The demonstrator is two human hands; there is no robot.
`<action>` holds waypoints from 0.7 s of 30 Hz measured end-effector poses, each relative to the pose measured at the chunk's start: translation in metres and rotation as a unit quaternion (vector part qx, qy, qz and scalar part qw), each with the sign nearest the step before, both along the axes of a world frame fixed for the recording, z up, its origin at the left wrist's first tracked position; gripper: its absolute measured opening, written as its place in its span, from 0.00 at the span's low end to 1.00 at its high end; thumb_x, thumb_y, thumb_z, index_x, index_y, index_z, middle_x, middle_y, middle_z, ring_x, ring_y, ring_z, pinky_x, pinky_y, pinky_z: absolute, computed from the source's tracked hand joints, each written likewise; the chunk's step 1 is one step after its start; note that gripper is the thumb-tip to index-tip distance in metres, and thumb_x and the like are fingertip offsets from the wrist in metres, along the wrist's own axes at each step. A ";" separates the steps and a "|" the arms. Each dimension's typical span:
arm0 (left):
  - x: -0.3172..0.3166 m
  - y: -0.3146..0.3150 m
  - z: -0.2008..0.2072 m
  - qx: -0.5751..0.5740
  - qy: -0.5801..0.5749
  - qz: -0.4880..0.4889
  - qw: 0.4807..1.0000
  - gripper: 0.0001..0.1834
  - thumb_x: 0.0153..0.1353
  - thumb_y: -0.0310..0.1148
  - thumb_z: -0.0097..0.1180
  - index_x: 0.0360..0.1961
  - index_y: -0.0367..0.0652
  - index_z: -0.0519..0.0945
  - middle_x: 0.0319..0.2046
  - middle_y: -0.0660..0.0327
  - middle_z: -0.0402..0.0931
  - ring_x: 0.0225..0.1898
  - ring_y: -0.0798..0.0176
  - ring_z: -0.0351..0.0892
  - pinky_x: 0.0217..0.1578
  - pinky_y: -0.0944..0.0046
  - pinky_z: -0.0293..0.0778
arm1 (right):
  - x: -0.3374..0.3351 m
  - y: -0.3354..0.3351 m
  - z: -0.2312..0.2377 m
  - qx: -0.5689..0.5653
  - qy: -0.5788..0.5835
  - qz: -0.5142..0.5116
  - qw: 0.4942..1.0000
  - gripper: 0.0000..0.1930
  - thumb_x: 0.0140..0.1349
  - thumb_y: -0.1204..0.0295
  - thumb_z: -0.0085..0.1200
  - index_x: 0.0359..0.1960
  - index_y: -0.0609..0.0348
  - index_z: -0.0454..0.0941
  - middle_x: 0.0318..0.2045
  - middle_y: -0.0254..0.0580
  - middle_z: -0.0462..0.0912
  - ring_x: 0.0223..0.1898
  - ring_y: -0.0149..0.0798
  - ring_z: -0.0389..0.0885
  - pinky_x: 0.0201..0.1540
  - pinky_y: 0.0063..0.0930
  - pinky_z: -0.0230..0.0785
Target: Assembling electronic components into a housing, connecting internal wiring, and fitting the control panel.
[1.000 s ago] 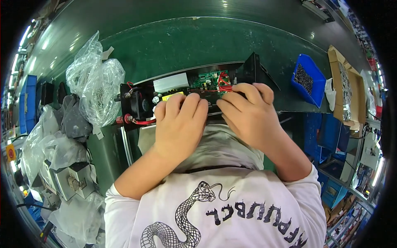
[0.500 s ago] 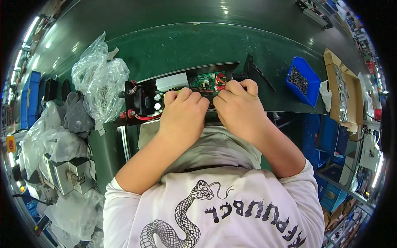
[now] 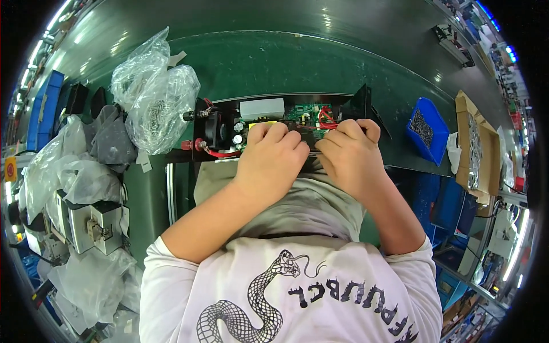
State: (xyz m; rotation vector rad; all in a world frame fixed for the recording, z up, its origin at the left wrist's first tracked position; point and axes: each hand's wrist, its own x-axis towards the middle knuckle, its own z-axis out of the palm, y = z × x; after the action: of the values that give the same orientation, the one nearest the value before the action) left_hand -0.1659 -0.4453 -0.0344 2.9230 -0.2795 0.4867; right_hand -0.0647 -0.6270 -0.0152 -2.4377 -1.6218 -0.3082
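An open black metal case (image 3: 230, 98), seemingly a power inverter, lies lengthwise across the bench's near edge. Inside it are a green circuit board (image 3: 302, 110), a grey metal block (image 3: 262, 108), capacitors and red wires. At its left end sit a fan (image 3: 219, 131) and a red terminal (image 3: 198, 144). My left hand (image 3: 271, 160) curls its fingers over the near side, by a yellow part (image 3: 262, 123). My right hand (image 3: 354, 154) grips the same side farther right, its fingers bent inward near the red wires. Both sets of fingertips are partly hidden.
A clear plastic bag (image 3: 157, 117) of small metal parts lies left of the case. Behind its right end stands a black panel (image 3: 361, 102). A blue bin (image 3: 430, 123) of screws and a cardboard box (image 3: 486, 148) are at right. Plastic-wrapped items (image 3: 68, 171) crowd the left.
The whole view has turned slightly, so the case and bag appear farther right. Both hands stay on the near side of the case, with little change in their grip.
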 end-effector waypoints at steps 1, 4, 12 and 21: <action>-0.002 -0.001 0.000 -0.002 0.001 0.000 1.000 0.11 0.48 0.31 0.65 0.36 0.50 0.84 0.36 0.69 0.78 0.47 0.61 0.76 0.53 0.55 0.65 | -0.001 -0.001 0.002 -0.002 0.001 0.000 1.000 0.06 0.51 0.68 0.65 0.31 0.47 0.84 0.33 0.25 0.82 0.45 0.35 0.76 0.58 0.43 0.57; -0.009 0.000 0.002 -0.025 -0.046 0.007 0.999 0.06 0.53 0.32 0.57 0.33 0.49 0.81 0.36 0.66 0.77 0.46 0.60 0.74 0.52 0.54 0.65 | -0.004 -0.006 0.007 0.025 0.016 -0.035 0.999 0.11 0.51 0.67 0.67 0.37 0.47 0.86 0.41 0.27 0.85 0.50 0.35 0.77 0.63 0.45 0.56; -0.067 0.036 0.011 -0.085 -0.184 -0.112 0.973 0.14 0.46 0.30 0.70 0.36 0.48 0.85 0.40 0.66 0.83 0.38 0.61 0.79 0.38 0.58 0.69 | 0.009 -0.057 -0.006 0.203 -0.030 -0.010 0.979 0.12 0.49 0.72 0.72 0.34 0.51 0.83 0.41 0.34 0.84 0.42 0.42 0.80 0.50 0.45 0.68; -0.084 0.177 0.007 -0.182 -0.068 0.380 0.904 0.10 0.63 0.25 0.60 0.46 0.36 0.83 0.44 0.52 0.82 0.43 0.47 0.81 0.44 0.56 0.75 | 0.033 -0.089 -0.074 0.370 0.185 -0.179 0.893 0.14 0.67 0.83 0.56 0.22 0.62 0.69 0.27 0.40 0.76 0.27 0.31 0.70 0.31 0.24 0.60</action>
State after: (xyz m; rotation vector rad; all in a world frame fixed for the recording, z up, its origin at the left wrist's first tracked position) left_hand -0.2495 -0.2679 -0.0271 2.5214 0.8765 0.7392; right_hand -0.0315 -0.7163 -0.0887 -1.9959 -0.6974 -0.3940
